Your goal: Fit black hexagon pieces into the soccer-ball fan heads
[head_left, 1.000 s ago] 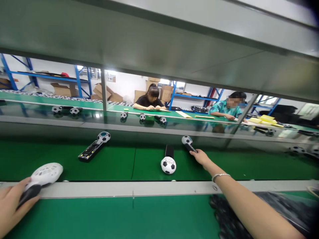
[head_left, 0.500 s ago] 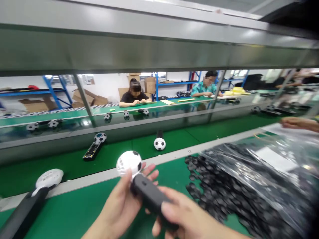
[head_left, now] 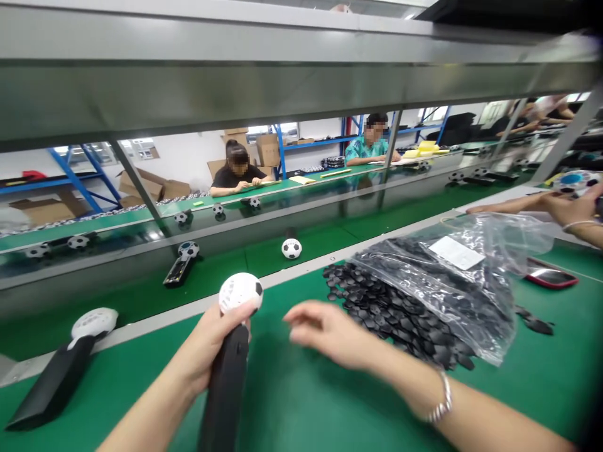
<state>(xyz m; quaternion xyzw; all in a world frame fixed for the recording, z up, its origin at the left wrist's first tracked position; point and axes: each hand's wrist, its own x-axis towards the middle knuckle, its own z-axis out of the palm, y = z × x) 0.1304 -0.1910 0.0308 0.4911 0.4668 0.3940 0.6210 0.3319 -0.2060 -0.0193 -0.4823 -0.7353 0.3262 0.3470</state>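
My left hand (head_left: 221,342) is closed round the neck of a handheld device that has a white and black football-shaped head (head_left: 239,292) and a long black handle (head_left: 225,392). The thumb presses against the ball, whose white side bears small holes. My right hand (head_left: 325,329), slightly blurred, hovers over the green bench between the device and a heap of small black pieces (head_left: 400,307). Its fingers are loosely bent and apart, with nothing visible in them. A second device (head_left: 59,380) of the same kind lies at the left, black handle towards me.
A clear plastic bag (head_left: 494,301) of black pieces lies by the heap. Beyond the bench edge, a green conveyor (head_left: 330,226) carries more football devices. A red-edged phone (head_left: 551,275) is at right, near a co-worker's hands (head_left: 570,207). Two people sit across the line.
My right hand has let go of the black handle and moved right, towards the black pieces. The device, now held by the left hand alone, has turned more upright. The view has shifted right.
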